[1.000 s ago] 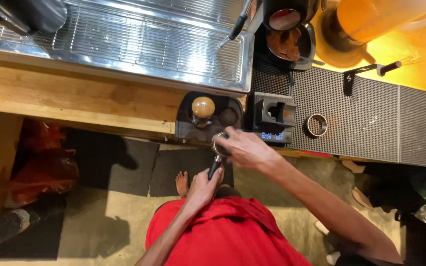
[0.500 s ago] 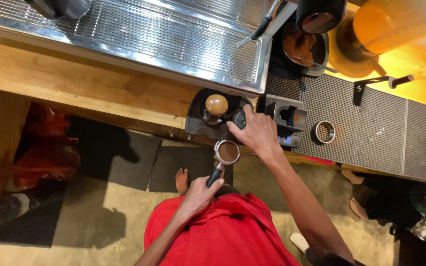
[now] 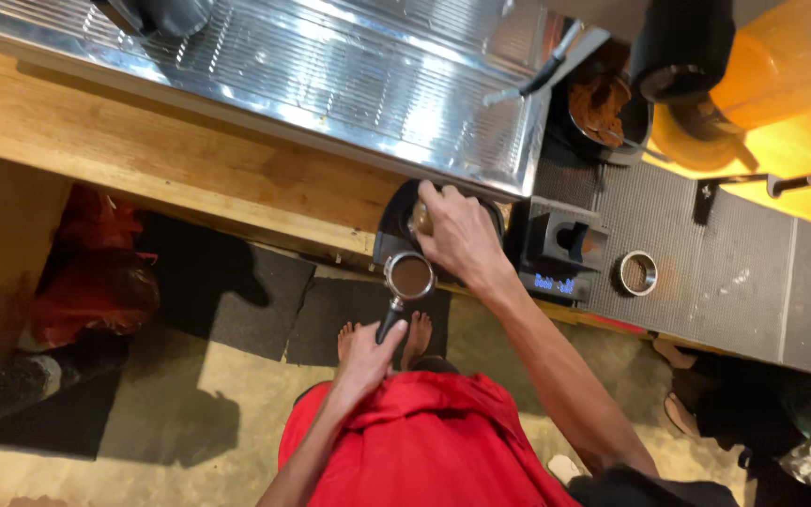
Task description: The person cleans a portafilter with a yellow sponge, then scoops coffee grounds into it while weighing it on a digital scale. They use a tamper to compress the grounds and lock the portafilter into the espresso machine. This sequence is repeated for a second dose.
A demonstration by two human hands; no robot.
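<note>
Left hand (image 3: 366, 355) grips portafilter (image 3: 409, 279) — right hand (image 3: 457, 235) seemingly on tamper (image 3: 420, 218).

I'm looking down at a coffee bar: the ribbed steel top of an espresso machine (image 3: 330, 75) fills the upper frame, a wooden counter (image 3: 171, 160) runs below it, and at upper right sit a knock box of spent grounds (image 3: 603, 103) and a black rubber mat (image 3: 706, 253).

There is only one view, from a camera on the person's head. It looks steeply down along the body, so the front edge of the wooden counter (image 3: 190, 178) runs slanted across the upper half, fairly near, with the floor (image 3: 237, 413) farther below.
</note>
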